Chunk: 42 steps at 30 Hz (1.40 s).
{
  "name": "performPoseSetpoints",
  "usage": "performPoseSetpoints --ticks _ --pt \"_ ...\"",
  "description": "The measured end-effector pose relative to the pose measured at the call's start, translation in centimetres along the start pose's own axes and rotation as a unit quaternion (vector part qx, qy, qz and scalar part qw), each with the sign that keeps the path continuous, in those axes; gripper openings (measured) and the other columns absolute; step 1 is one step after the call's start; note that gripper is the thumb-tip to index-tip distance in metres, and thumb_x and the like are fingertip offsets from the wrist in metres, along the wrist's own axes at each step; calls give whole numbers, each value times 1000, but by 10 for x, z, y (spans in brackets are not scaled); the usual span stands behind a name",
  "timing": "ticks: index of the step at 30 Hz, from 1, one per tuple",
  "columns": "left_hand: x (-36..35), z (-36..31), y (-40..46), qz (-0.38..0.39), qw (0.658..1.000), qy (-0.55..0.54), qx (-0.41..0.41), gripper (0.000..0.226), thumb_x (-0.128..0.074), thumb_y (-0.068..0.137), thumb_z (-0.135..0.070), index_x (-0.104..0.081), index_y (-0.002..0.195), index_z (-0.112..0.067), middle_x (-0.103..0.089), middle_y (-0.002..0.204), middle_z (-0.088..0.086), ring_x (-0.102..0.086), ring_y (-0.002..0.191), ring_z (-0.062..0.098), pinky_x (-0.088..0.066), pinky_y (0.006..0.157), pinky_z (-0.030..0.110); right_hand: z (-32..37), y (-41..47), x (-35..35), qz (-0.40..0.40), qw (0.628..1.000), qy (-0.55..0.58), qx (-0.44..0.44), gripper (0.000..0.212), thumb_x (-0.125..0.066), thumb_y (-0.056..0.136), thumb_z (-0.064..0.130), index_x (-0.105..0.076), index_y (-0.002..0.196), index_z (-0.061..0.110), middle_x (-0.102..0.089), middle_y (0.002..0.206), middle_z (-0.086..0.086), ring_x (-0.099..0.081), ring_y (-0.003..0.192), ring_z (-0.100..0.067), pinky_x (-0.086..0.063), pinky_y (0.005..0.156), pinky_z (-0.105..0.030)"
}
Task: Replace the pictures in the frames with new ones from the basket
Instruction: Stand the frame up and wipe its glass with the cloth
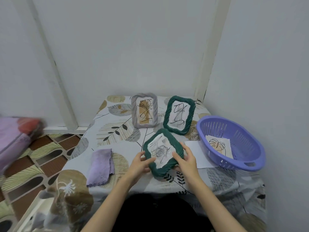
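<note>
A dark green frame (163, 170) with a scribbled picture lies tilted near the table's front. My left hand (139, 163) grips its left edge and my right hand (185, 159) grips its right edge. Behind it a second green frame (179, 114) and a grey frame (144, 111) stand upright, each with a line drawing inside. A purple basket (234, 143) at the right holds a picture of a leaf (219, 144).
A folded lilac cloth (101, 166) lies left of the held frame. A white sheet of paper (197, 153) lies between the frame and the basket. The patterned tablecloth (117, 131) covers a small table set in a wall corner.
</note>
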<state>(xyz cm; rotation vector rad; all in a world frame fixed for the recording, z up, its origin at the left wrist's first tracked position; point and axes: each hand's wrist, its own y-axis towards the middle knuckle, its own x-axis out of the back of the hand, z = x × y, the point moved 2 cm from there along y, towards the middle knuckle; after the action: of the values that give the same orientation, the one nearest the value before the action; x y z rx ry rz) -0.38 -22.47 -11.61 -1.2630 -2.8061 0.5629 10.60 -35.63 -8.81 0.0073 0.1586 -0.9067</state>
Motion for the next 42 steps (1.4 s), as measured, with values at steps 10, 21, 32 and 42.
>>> performPoseSetpoints --ticks 10,21,32,42 --pt "39 6 8 -33 845 528 -77 92 -74 68 -49 -31 142 -15 -33 149 2 -13 142 28 -14 116 38 -37 -2 15 20 825 -564 38 76 -58 58 74 -61 115 25 -51 123 6 -42 116 -18 -33 100 -31" --pt "115 -26 -16 -415 802 429 -5 49 -50 84 -6 -38 132 -3 -39 136 25 -34 124 41 -30 103 46 -35 -5 18 20 787 -611 81 97 -22 42 84 -60 113 29 -50 123 6 -40 117 -19 -33 99 -32" --pt "91 -50 -13 -207 976 65 -1 62 -70 68 0 -42 123 -7 -60 100 16 -58 84 29 -48 69 38 -11 -1 -14 23 926 -368 82 63 -64 79 47 -45 133 21 -55 115 0 -50 104 -17 -43 96 -34" --pt "26 -46 2 -33 999 -34 -9 37 -59 87 -10 -45 120 -3 -58 95 12 -57 72 22 -54 59 27 -3 31 -42 48 985 -161 -27 52 -66 79 5 -49 127 15 -62 114 -12 -58 103 -20 -48 81 -26"
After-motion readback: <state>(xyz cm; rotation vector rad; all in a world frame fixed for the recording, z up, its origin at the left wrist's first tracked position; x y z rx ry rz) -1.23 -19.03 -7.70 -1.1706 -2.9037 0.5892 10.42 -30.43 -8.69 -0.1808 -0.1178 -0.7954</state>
